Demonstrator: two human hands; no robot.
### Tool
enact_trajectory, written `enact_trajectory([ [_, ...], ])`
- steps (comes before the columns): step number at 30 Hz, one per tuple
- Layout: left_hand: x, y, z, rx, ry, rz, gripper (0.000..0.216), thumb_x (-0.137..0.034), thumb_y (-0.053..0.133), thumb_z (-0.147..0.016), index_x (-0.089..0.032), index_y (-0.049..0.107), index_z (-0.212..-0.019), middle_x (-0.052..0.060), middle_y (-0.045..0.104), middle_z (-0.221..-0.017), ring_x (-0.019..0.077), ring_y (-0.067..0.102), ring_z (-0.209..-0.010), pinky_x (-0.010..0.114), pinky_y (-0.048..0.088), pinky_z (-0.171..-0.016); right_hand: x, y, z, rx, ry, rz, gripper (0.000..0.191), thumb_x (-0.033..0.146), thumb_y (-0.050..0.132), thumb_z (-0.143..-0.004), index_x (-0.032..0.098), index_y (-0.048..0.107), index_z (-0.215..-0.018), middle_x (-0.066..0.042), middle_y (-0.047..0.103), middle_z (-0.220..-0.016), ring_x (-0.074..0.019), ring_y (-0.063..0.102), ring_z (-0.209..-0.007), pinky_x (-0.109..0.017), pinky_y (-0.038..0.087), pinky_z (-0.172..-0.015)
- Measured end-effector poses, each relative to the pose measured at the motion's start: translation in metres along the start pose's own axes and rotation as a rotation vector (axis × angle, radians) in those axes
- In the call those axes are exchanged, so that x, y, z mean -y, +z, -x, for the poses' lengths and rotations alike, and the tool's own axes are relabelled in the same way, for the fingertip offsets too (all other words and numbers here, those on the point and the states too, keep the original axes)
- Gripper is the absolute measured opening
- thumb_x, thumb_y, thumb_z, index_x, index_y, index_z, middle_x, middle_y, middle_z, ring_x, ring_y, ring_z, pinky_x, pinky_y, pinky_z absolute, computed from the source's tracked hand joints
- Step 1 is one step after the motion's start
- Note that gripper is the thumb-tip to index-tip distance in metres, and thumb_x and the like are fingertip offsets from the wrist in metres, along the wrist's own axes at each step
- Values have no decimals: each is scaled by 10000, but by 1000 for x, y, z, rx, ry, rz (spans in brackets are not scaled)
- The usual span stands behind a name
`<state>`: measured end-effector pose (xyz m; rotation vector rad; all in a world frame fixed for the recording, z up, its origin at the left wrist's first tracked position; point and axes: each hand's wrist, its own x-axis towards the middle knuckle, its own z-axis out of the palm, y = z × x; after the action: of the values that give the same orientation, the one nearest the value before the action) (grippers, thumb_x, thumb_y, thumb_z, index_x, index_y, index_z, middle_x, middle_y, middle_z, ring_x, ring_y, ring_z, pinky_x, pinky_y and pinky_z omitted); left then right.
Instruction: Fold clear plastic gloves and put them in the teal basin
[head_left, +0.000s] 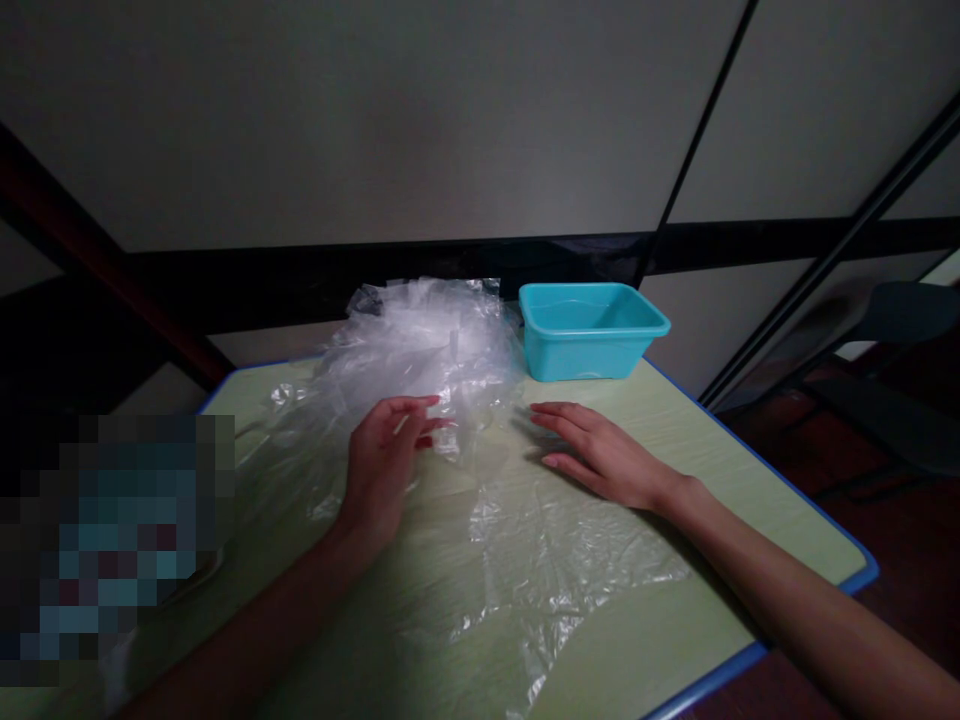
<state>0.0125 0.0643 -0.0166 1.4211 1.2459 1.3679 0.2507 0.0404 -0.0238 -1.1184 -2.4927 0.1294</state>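
A heap of thin clear plastic bags [427,340] lies toward the back of the table. One clear plastic bag [517,560] is spread flat in front of it, its edges hard to make out. My left hand [384,455] is at the near side of the heap, fingers curved and apart, with nothing seen in its grip. To the right, my right hand [592,450] reaches out palm down, fingers extended, low over the table near the flat bag's upper right. Whether its fingertips touch the plastic I cannot tell.
A turquoise plastic basin [585,355] stands at the back right, beside the heap. The pale green table [675,640] has a blue edge. A blurred-out object [127,550] is at the left. Behind rises a panelled cabinet [375,130]; a dark chair [892,390] stands at the right.
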Motion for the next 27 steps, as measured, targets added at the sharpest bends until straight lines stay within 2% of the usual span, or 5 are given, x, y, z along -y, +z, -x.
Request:
enact_trajectory([
  [6,7,-6,-4,-232,123,-37,134,-222,534,-708,-211,531,-842,5,585,-861,167,592,-794,253,453,-624,1,1,0,42,-5,-2,385,323,417,-902,132,425,-1235,-131,451,-1279,-219,410,-1180,-402,363,-986],
  [10,-1,9,21,144,334,-237,110,-164,501,-717,-201,602,-740,22,602,-853,179,583,-836,289,478,-713,4,2,-1,71,-27,-28,371,324,401,-908,122,449,-1216,-133,475,-1255,-212,428,-1167,-387,375,-980],
  [14,4,19,44,445,473,-640,324,-157,415,-797,-138,538,-1096,112,547,-1182,206,510,-1093,366,403,-934,7,3,-1,87,-58,-37,431,355,395,-907,98,421,-1252,-145,466,-1272,-220,418,-1182,-389,367,-990],
  [20,15,14,48,512,478,-1106,506,-330,390,-857,-21,403,-1258,192,346,-1372,272,300,-1273,419,292,-1025,8,4,0,110,-82,-40,480,372,395,-904,87,385,-1290,-151,440,-1303,-222,404,-1200,-381,355,-1005],
  [27,20,9,50,528,489,-1231,621,-450,322,-872,27,385,-1264,229,309,-1375,302,247,-1287,436,279,-1025,5,3,1,106,-47,-47,481,369,392,-905,93,375,-1300,-149,433,-1313,-220,390,-1214,-389,353,-1005],
])
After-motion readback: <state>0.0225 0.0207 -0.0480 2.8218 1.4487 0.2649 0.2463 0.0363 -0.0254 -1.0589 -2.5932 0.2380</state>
